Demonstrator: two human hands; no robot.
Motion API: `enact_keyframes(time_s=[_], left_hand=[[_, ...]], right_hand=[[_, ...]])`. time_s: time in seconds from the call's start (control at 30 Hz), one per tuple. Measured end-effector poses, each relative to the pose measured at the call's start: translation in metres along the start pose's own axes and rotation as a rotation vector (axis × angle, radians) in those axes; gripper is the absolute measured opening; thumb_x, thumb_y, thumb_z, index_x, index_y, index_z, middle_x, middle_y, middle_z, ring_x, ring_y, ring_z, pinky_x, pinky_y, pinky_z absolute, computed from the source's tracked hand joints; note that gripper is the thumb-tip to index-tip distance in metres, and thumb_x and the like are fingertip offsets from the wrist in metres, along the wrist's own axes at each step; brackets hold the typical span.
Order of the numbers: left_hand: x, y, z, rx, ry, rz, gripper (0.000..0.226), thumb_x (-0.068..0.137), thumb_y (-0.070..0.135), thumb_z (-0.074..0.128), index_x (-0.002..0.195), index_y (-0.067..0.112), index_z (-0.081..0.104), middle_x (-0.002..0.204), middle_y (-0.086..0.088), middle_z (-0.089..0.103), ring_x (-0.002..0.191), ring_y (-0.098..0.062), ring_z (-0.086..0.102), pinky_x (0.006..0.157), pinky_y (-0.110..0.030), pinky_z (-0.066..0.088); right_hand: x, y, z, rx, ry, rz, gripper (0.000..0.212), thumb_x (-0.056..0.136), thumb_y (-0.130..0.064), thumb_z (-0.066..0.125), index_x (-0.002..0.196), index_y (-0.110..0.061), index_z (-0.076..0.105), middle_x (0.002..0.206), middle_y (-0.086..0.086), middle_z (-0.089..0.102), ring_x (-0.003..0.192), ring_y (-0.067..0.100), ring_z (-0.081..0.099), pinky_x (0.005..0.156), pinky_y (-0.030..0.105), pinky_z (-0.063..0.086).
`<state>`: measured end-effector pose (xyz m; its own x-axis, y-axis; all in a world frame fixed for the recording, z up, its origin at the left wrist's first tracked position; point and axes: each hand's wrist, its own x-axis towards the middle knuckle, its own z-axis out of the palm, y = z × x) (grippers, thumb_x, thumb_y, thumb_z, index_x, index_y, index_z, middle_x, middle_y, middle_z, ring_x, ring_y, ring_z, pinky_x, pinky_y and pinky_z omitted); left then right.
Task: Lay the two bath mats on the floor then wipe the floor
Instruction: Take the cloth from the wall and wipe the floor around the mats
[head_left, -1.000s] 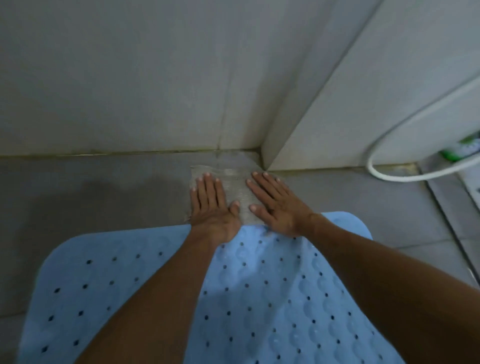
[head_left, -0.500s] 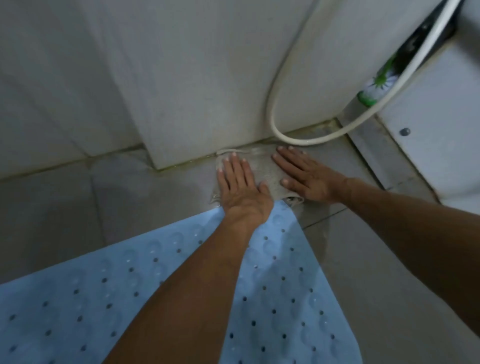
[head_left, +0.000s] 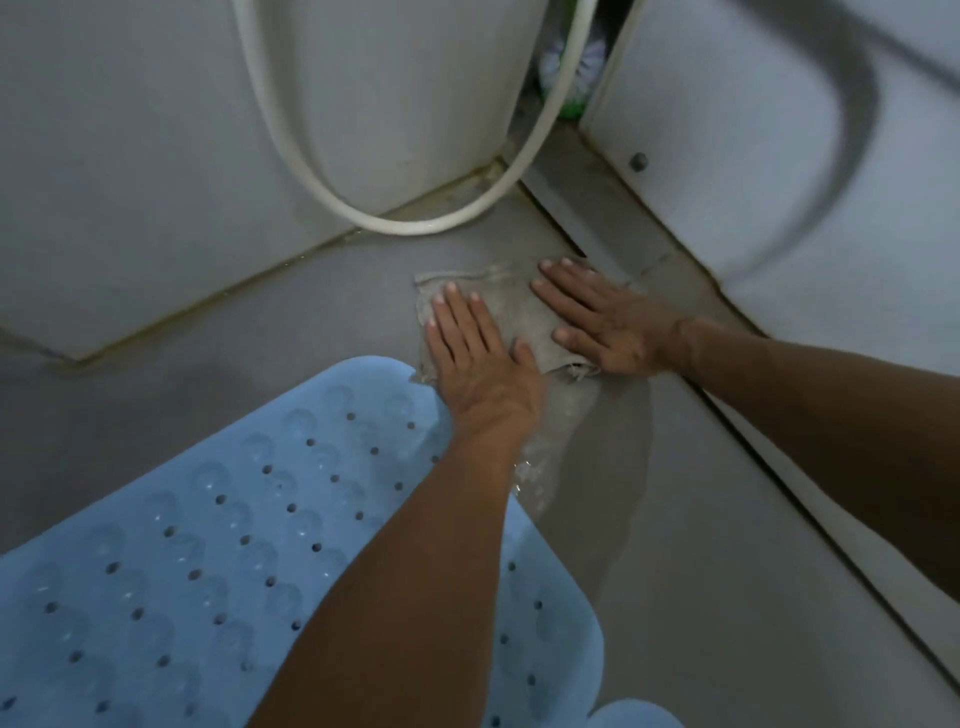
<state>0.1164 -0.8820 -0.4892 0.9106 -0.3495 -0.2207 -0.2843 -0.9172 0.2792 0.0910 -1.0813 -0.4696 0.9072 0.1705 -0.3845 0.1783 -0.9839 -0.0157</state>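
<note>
Plainly, with both the left hand (head_left: 480, 358) and right hand (head_left: 605, 325) pressed flat, fingers spread, gripping nothing, on the grey wet rag (head_left: 511, 317) beside the pale-blue perforated rubber bath mat (head_left: 208, 545), palms could skid on the wet grey floor (head_left: 675, 493).

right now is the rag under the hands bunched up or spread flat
Spread flat. The rag lies thin against the floor, with the left hand and right hand pressed palm-down on it, fingers open.
</note>
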Motion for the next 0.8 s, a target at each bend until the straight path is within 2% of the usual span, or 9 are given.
enact_keyframes(time_s=[0.1,0.23,0.37,0.47,0.53,0.6,0.73,0.77,0.8], left_hand=[[-0.049,0.018,0.017,-0.108,0.008,-0.017,0.071,0.098,0.042,0.020,0.151,0.003,-0.005,0.158,-0.019,-0.016,0.146,-0.031,-0.016,0.118,-0.045,-0.014],[-0.115,0.040,0.042,-0.206,0.063,-0.003,0.070,0.093,0.040,0.030,0.150,0.001,0.017,0.159,-0.020,0.005,0.148,-0.033,0.004,0.118,-0.046,-0.004],[-0.184,0.065,0.063,-0.241,-0.010,0.019,0.070,0.095,0.041,0.036,0.150,0.002,0.018,0.160,-0.019,0.006,0.148,-0.032,0.005,0.119,-0.047,0.001],[-0.248,0.086,0.079,-0.264,-0.058,0.061,0.067,0.093,0.040,0.044,0.147,0.002,0.031,0.158,-0.017,0.019,0.146,-0.033,0.017,0.117,-0.048,0.011],[-0.281,0.097,0.086,-0.268,-0.126,0.068,0.067,0.091,0.040,0.042,0.145,0.003,0.035,0.157,-0.017,0.021,0.146,-0.033,0.019,0.117,-0.049,0.010],[-0.292,0.102,0.094,-0.223,-0.123,0.059,0.070,0.088,0.041,0.039,0.146,0.001,0.033,0.158,-0.018,0.020,0.146,-0.033,0.019,0.118,-0.050,0.006],[-0.284,0.101,0.102,-0.116,-0.050,0.075,0.085,0.087,0.046,0.036,0.150,0.002,0.001,0.159,-0.016,-0.005,0.148,-0.031,-0.004,0.117,-0.050,-0.002],[-0.283,0.100,0.104,-0.101,-0.068,0.081,0.088,0.085,0.047,0.038,0.151,0.003,-0.002,0.159,-0.017,-0.007,0.148,-0.030,-0.007,0.117,-0.050,-0.002],[-0.280,0.098,0.106,-0.083,-0.069,0.082,0.090,0.082,0.048,0.041,0.151,0.003,0.005,0.159,-0.017,-0.003,0.148,-0.030,-0.004,0.116,-0.051,0.000]], right_hand=[[-0.042,-0.008,0.012,0.015,-0.010,-0.021,0.065,0.099,-0.063,0.000,0.152,-0.033,-0.022,0.164,0.002,-0.019,0.151,0.019,-0.019,0.124,0.044,-0.001],[-0.108,-0.016,0.035,0.011,-0.033,0.013,0.066,0.100,-0.060,0.003,0.154,-0.029,-0.019,0.164,0.002,-0.021,0.151,0.020,-0.019,0.124,0.044,-0.003],[-0.182,-0.030,0.063,0.035,-0.037,0.056,0.066,0.101,-0.056,0.012,0.155,-0.029,-0.017,0.162,-0.002,-0.025,0.150,0.018,-0.023,0.121,0.033,-0.013],[-0.242,-0.038,0.085,0.018,-0.078,0.082,0.066,0.103,-0.054,0.016,0.154,-0.030,-0.018,0.162,-0.003,-0.028,0.149,0.018,-0.025,0.120,0.035,-0.015],[-0.274,-0.042,0.097,0.021,-0.106,0.095,0.067,0.102,-0.056,0.014,0.154,-0.030,-0.018,0.162,-0.003,-0.027,0.149,0.019,-0.025,0.121,0.038,-0.012],[-0.287,-0.043,0.105,0.030,-0.127,0.111,0.066,0.099,-0.060,0.008,0.153,-0.033,-0.021,0.161,-0.004,-0.029,0.149,0.018,-0.026,0.121,0.039,-0.013],[-0.286,-0.040,0.109,0.065,-0.099,0.100,0.065,0.088,-0.070,-0.013,0.143,-0.044,-0.035,0.156,-0.009,-0.036,0.145,0.015,-0.032,0.119,0.036,-0.017],[-0.286,-0.039,0.110,0.079,-0.083,0.096,0.065,0.085,-0.072,-0.016,0.141,-0.047,-0.037,0.155,-0.010,-0.037,0.144,0.014,-0.034,0.120,0.035,-0.016],[-0.285,-0.038,0.111,0.086,-0.062,0.089,0.066,0.083,-0.074,-0.018,0.141,-0.048,-0.035,0.155,-0.010,-0.036,0.145,0.015,-0.032,0.120,0.036,-0.014]])
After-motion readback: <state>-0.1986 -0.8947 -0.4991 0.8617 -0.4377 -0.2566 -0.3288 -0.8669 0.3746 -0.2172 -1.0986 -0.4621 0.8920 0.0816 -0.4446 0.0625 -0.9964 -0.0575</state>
